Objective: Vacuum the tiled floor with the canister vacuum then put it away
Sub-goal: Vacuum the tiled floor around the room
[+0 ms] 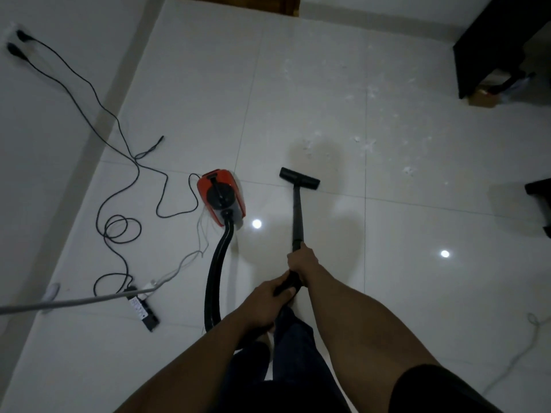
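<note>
A red and black canister vacuum (221, 197) sits on the white tiled floor (298, 84), left of centre. Its black hose (215, 272) curves back toward me. The black wand (297, 217) runs forward to a flat floor nozzle (299, 178) resting on the tiles. My right hand (301, 259) grips the wand's lower end. Just behind it, my left hand (269, 298) holds the handle where the hose joins. Pale specks of debris (369, 144) lie scattered beyond the nozzle, toward the right.
Black cords (119, 228) loop across the floor at left, running from wall plugs (15, 43) to a power strip (143, 308). A grey cable (74, 301) crosses low left. Dark furniture (495, 46) stands at the far right, another dark piece (541, 189) at the right edge.
</note>
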The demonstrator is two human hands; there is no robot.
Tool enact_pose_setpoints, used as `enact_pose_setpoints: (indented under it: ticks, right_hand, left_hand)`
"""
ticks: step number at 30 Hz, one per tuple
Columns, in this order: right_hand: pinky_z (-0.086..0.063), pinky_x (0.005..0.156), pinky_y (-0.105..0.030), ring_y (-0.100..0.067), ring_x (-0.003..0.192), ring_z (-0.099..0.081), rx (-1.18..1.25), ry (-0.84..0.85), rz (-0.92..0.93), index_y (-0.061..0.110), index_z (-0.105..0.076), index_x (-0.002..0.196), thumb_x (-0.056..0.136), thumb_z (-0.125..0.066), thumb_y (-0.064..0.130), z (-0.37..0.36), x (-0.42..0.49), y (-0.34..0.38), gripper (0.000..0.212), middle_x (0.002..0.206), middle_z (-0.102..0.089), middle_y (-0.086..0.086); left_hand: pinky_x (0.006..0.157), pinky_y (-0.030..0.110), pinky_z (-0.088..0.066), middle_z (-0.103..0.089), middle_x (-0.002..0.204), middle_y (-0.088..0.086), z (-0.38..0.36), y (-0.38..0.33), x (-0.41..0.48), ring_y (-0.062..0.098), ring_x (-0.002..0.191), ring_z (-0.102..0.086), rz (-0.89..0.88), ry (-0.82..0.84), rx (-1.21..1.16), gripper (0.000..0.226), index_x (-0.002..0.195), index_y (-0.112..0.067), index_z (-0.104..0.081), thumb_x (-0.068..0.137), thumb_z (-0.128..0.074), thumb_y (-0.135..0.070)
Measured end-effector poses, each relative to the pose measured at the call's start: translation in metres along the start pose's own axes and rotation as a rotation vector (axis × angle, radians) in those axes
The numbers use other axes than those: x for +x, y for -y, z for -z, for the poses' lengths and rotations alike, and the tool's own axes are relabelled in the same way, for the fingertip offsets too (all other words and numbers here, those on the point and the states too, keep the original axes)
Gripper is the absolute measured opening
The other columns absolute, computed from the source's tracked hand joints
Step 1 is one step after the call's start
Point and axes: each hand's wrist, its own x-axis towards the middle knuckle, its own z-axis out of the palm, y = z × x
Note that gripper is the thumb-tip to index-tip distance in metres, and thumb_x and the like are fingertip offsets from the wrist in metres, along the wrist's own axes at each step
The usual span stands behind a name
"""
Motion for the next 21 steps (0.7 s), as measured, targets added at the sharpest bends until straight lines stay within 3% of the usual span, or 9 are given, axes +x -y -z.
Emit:
enact_pose_setpoints:
  ticks: [2,4,7,9,12,15,21]
  right_hand:
    - [-0.044,0.072,-0.029,-0.029,0.109,-0.059,-0.032,0.001,-0.002,0.005,-0.035,0.148,0.098,-0.047,0.012,0.005,0.009,0.002,0.051,0.132,-0.055,-0.016]
    - [-0.044,0.072,-0.028,-0.030,0.112,-0.058,-0.057,0.006,-0.003,0.004,-0.034,0.149,0.098,-0.047,0.011,0.012,0.016,0.006,0.054,0.133,-0.054,-0.017]
    - [-0.042,0.072,-0.027,-0.029,0.115,-0.057,-0.102,0.006,0.006,0.005,-0.029,0.152,0.098,-0.047,0.011,0.027,0.031,0.012,0.058,0.137,-0.051,-0.017]
    - [-0.041,0.074,-0.026,-0.029,0.118,-0.056,-0.135,0.003,0.013,0.006,-0.024,0.155,0.098,-0.047,0.011,0.040,0.039,0.020,0.062,0.139,-0.050,-0.017]
    - [-0.041,0.075,-0.027,-0.029,0.119,-0.055,-0.157,0.004,0.015,0.010,-0.021,0.157,0.097,-0.047,0.009,0.062,0.056,0.033,0.065,0.140,-0.050,-0.017]
    - [-0.044,0.076,-0.031,-0.030,0.116,-0.057,-0.186,-0.010,-0.004,0.018,-0.015,0.159,0.095,-0.049,0.008,0.085,0.079,0.047,0.073,0.137,-0.052,-0.016]
    - [-0.050,0.082,-0.037,-0.031,0.111,-0.060,-0.239,-0.052,0.007,0.024,-0.013,0.159,0.095,-0.048,0.012,0.131,0.123,0.067,0.073,0.131,-0.055,-0.016]
  left_hand:
    - [0.080,0.029,-0.056,-0.070,0.120,0.002,-0.003,0.000,0.012,-0.001,0.082,-0.065,0.025,-0.011,-0.001,0.052,0.151,-0.039,-0.031,0.102,-0.049,-0.043]
    - [0.067,0.027,-0.051,-0.073,0.109,0.006,-0.005,-0.001,0.023,0.007,0.066,-0.061,0.049,-0.014,-0.028,0.052,0.150,-0.042,-0.033,0.101,-0.049,-0.048]
    - [0.062,0.038,-0.047,-0.071,0.092,0.020,-0.009,-0.010,0.043,0.024,0.065,-0.054,0.089,0.000,-0.091,0.052,0.148,-0.044,-0.038,0.098,-0.051,-0.052]
    - [0.059,0.039,-0.046,-0.064,0.077,0.014,-0.011,-0.023,0.054,0.026,0.065,-0.052,0.122,0.001,-0.139,0.050,0.147,-0.045,-0.037,0.099,-0.052,-0.049]
    - [0.049,0.035,-0.048,-0.060,0.070,0.009,-0.012,-0.045,0.075,0.026,0.055,-0.054,0.159,0.015,-0.159,0.051,0.148,-0.046,-0.033,0.100,-0.051,-0.048]
    - [0.041,0.028,-0.045,-0.059,0.067,0.005,-0.013,-0.074,0.102,0.021,0.043,-0.052,0.181,0.021,-0.194,0.042,0.144,-0.044,-0.040,0.103,-0.047,-0.044]
    - [0.040,0.026,-0.045,-0.060,0.063,0.006,-0.022,-0.121,0.155,0.019,0.042,-0.053,0.211,0.016,-0.223,0.047,0.150,-0.034,-0.038,0.105,-0.046,-0.040]
